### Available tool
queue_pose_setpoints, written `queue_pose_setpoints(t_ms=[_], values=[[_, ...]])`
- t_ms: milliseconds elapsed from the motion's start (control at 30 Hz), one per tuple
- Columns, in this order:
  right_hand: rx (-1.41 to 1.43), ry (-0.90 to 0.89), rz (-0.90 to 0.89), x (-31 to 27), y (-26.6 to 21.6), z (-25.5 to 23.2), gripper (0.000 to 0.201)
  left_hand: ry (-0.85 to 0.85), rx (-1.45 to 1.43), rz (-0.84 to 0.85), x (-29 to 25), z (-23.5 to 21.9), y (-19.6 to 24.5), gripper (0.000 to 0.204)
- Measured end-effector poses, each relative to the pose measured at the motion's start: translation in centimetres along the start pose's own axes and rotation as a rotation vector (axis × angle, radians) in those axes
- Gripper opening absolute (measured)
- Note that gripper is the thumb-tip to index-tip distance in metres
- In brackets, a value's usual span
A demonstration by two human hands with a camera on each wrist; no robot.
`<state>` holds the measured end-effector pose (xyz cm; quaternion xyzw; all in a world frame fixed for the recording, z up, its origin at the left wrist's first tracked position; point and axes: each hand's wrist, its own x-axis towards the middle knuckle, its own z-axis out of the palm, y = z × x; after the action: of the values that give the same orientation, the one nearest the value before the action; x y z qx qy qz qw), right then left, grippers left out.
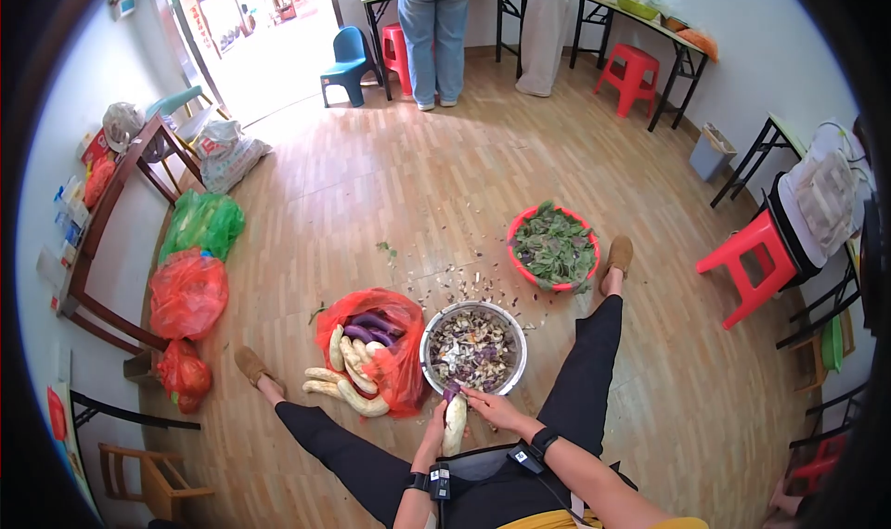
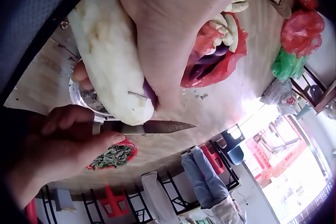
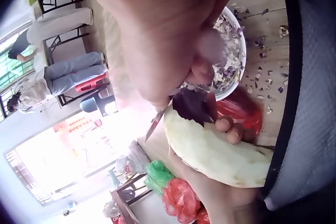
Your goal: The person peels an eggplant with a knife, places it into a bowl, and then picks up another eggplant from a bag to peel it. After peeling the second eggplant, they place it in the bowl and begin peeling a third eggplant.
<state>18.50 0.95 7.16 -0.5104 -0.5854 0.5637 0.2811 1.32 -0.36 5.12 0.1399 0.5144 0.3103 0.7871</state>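
In my left hand (image 1: 434, 429) I grip a mostly peeled eggplant (image 1: 454, 429), pale with purple skin (image 3: 193, 107) left at its far end. My right hand (image 1: 497, 410) holds a knife (image 2: 168, 127), its blade beside that end in the left wrist view. Both hands are between my legs, at the near rim of a metal bowl (image 1: 523, 345) containing chopped purple and white peelings (image 1: 471, 343). To the left, a red plastic bag (image 1: 406, 380) lies open with purple eggplants (image 1: 376, 325) inside; peeled eggplants (image 1: 357, 367) lie in it and on the floor beside it.
A red basin (image 1: 513, 258) of leafy greens (image 1: 555, 243) stands beyond the bowl, near my right foot. Peel scraps litter the wooden floor (image 1: 371, 223). Red and green bags (image 1: 202, 225) line the left wall. Two people stand at the far tables, near a blue chair (image 1: 349, 63).
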Motion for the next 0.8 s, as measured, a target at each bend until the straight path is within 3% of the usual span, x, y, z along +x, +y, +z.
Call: queue_pose_setpoints(t_ms=[67,133,167,233,267,367,533,600,700,800], values=[[0.018,-0.015,0.013,0.0,-0.7,-0.5,0.037,0.010,0.020,0.005,-0.1,0.0,0.1,0.054],[-0.084,-0.091,0.209,-0.1,-1.9,-1.1,0.036,0.022,0.038,0.009,-0.4,0.3,0.1,0.054],[-0.083,-0.089,0.209,0.4,0.2,-0.8,0.036,-0.004,0.066,0.004,-0.5,0.4,0.2,0.054],[-0.051,0.151,-0.187,1.8,6.0,0.1,0.036,-0.027,0.100,0.000,-0.5,0.6,0.3,0.055],[-0.045,0.151,-0.189,1.7,5.2,0.0,0.036,-0.035,0.110,0.014,-0.5,0.5,0.2,0.055],[0.100,-0.021,0.188,0.7,2.1,-0.9,0.037,-0.033,0.079,0.017,-0.6,0.5,0.3,0.055],[0.054,0.072,0.053,0.9,2.7,0.9,0.038,-0.006,0.015,0.029,0.1,-0.5,0.0,0.056],[0.130,0.062,0.222,0.9,3.0,0.8,0.040,0.031,0.053,0.027,0.0,-0.2,0.0,0.057],[0.001,0.115,0.122,0.9,3.4,0.8,0.042,0.073,0.092,0.025,0.2,-0.1,-0.1,0.058],[-0.072,0.068,0.209,0.6,3.1,0.4,0.050,0.057,0.069,0.016,0.5,-0.2,-0.4,0.059]])
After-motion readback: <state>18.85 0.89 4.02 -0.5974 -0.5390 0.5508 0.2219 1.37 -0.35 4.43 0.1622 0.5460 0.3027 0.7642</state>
